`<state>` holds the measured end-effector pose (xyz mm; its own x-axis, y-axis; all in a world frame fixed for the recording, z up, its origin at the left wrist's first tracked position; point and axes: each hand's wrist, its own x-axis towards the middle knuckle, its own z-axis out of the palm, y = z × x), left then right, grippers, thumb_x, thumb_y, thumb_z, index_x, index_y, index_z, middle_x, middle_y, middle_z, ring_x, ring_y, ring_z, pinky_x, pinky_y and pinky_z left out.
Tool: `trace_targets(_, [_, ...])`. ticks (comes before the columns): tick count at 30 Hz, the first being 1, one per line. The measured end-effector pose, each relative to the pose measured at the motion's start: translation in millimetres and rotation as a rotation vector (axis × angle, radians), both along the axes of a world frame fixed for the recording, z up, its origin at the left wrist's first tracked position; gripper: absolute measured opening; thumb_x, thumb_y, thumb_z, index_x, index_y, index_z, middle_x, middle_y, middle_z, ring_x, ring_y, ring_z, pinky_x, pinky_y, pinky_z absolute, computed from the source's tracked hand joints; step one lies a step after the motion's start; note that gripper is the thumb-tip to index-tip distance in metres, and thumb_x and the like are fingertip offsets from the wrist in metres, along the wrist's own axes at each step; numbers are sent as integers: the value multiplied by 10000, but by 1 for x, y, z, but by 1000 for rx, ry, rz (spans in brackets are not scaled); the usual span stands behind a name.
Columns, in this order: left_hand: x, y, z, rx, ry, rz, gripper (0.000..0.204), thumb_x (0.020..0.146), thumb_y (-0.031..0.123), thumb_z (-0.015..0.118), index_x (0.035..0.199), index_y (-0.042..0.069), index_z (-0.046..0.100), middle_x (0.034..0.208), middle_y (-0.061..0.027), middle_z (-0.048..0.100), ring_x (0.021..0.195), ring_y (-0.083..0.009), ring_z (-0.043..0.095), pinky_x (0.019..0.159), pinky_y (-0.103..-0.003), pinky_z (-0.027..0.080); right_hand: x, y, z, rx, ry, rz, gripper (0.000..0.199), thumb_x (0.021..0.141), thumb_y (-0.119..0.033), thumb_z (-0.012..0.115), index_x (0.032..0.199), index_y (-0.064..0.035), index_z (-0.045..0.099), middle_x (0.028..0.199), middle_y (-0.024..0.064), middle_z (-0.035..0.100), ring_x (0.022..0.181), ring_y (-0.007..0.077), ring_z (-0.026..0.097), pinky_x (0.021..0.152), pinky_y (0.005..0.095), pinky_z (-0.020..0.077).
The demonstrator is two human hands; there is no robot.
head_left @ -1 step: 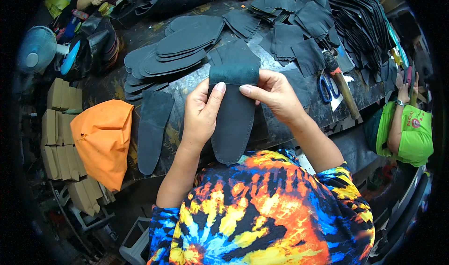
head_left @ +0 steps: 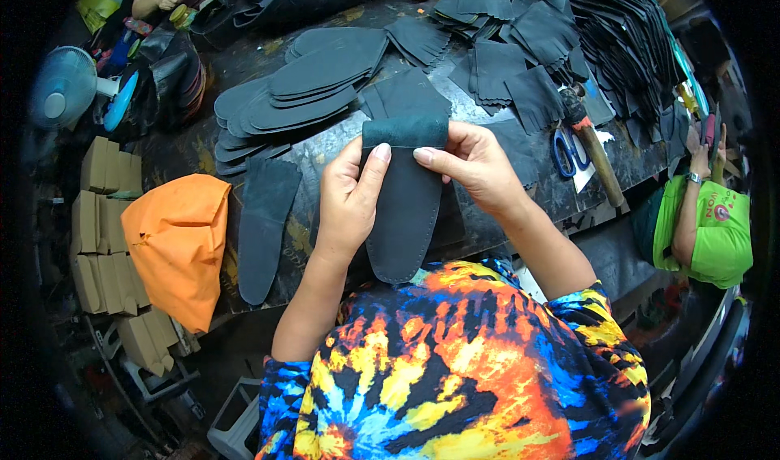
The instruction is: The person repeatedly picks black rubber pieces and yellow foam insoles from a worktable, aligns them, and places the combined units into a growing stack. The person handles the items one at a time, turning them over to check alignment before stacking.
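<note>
Across a dark, scuffed worktable with worn golden patches (head_left: 244, 66), stacks of cut black sheet. At the table's left edge, near a group of tan cardboard boxes (head_left: 97, 216), a bright orange cloth bundle (head_left: 179, 249). Holds a long, round-ended black leather-like piece with a dotted line along its edge (head_left: 406, 216) between both hands, above the near edge of the table, with the rounded end toward the body. With the left hand (head_left: 348, 188), pinches the left side, pressing the thumb to the front at a folded-over greenish-black band (head_left: 406, 132). With the right hand (head_left: 481, 167), pinches the right side likewise, laying the thumb along the fold and curling the fingers behind; impossible to tell their exact spread. To the left, flat on the table, another long black piece with a rounded end (head_left: 264, 232). To the right, blue-handled scissors (head_left: 572, 158) beside a wooden-handled hammer (head_left: 603, 163).
</note>
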<state>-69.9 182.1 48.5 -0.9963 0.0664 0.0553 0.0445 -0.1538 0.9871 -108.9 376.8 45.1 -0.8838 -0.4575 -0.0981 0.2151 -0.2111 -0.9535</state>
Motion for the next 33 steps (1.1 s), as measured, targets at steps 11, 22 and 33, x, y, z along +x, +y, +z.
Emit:
trace_targets(11, [1,-12,-11,-33,-76,-184,309,994,67,565,1282,-36,518,1184,-82,623,1098,-128,583,969,-283,464,2,20,-8,241,316,-157,192,904,-170,749,970,-5,673,894,9,657,839,86,603,758,263,505])
trace_targets(22, [-7,-66,-8,-814,10,-206,524,803,41,724,1303,81,575,907,-63,587,758,-134,520,704,-271,457,-3,233,-52,1388,505,-577,392,871,-252,742,1217,-87,661,1069,158,643,1003,330,652,887,403,506])
trace_targets(33, [5,-75,-14,-604,-177,-207,440,802,-20,684,1205,2,508,912,-49,557,802,-78,530,705,-227,463,35,157,2,767,389,-661,391,961,-141,662,1285,26,522,961,58,632,836,110,582,754,270,480])
